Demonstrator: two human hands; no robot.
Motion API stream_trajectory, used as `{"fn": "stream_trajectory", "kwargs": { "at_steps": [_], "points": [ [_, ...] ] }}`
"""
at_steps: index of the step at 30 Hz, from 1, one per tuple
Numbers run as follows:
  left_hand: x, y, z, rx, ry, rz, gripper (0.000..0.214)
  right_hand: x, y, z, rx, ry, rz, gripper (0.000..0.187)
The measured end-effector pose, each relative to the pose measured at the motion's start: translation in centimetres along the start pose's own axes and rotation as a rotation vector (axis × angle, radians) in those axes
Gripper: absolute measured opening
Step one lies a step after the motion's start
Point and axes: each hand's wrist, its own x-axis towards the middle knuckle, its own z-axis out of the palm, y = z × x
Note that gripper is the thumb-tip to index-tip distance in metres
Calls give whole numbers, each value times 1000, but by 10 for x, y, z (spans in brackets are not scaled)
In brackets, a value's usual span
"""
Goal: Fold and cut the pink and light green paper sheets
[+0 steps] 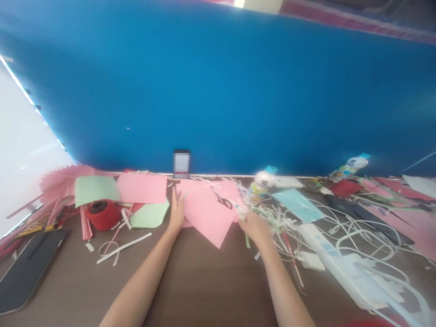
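Pink paper sheets (207, 213) lie overlapped on the table in front of me, one with a corner pointing toward me. My left hand (176, 212) is at their left edge, fingers stretched out and resting against the paper. At the right edge, my right hand (255, 227) has its fingers closed around a slim white stick with a bluish part (237, 207), like a pen; its exact kind is blurred. Dark-handled scissors (224, 200) lie on top of the pink paper, just left of that stick.
A phone (181, 163) leans on the blue partition (218, 91). Left are a red tape roll (103, 214), green paper (97, 190) and a dark phone (32, 270). Right are a bottle (260, 186), paper strips, a power strip (334, 263) and tangled white cables.
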Motion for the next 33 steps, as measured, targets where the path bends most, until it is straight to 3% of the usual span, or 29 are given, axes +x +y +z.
{"fn": "stream_trajectory", "kwargs": {
  "at_steps": [3, 5, 10, 14, 19, 22, 24, 29, 31, 33],
  "points": [
    [-3, -3, 1, 260, 145, 301, 56, -1, -1, 6, -49, 19, 3, 19],
    [-3, -6, 1, 441, 166, 449, 44, -1, -1, 9, -73, 29, 25, 19],
    [-8, -9, 3, 533, -29, 552, 32, -5, 4, 5, 3, 56, 67, 12],
    [-16, -2, 9, 403, -168, 425, 28, -12, 10, -8, 371, -48, -83, 17],
    [-25, 10, 24, 82, -330, 17, 21, -18, -3, -11, 920, -310, -265, 25],
    [-28, 12, 31, -164, -394, -172, 35, -17, -19, -1, 996, -286, -289, 26],
    [-29, 11, 33, -221, -403, -216, 40, -16, -28, 8, 995, -257, -327, 25],
    [-27, 3, 29, -104, -432, -205, 33, -12, -32, 26, 912, -98, -407, 25],
    [-26, 2, 29, -108, -449, -223, 32, -12, -31, 30, 783, 114, -412, 24],
    [-26, 2, 30, -120, -454, -249, 33, -13, -34, 34, 606, 412, -407, 20]
  ]
}}
